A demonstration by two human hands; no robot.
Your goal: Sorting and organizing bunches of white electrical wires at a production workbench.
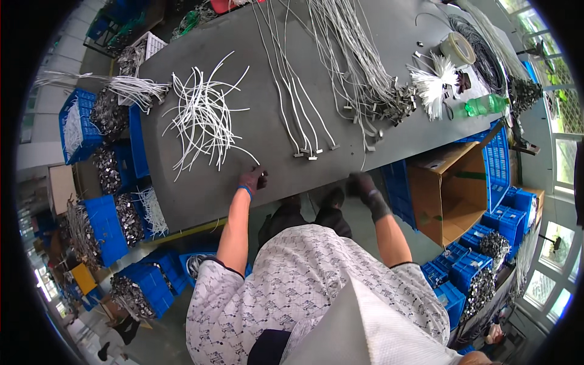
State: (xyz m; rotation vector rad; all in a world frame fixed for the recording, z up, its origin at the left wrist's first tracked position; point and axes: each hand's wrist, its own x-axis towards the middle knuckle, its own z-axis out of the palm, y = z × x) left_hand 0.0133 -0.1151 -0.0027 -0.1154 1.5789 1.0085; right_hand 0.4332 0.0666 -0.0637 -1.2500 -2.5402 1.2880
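At the near edge of the grey table (267,176), my left hand (250,181), in a dark glove, has its fingers closed together. The end of one thin white tube (246,152) meets its fingertips and runs back to a loose pile of white tubes (204,115). My right hand (362,184), also gloved, hangs just off the table's front edge and is smeared by motion; I cannot see anything in it. Between and beyond my hands lie several pale cables (295,103), their small metal connectors (312,157) toward me.
A thick bundle of cables (353,48) lies farther back. On the right are a tape roll (457,50), white strips (435,85) and a green bottle (485,105). An open cardboard box (429,201) stands below the right edge. Blue crates (103,228) flank the left side.
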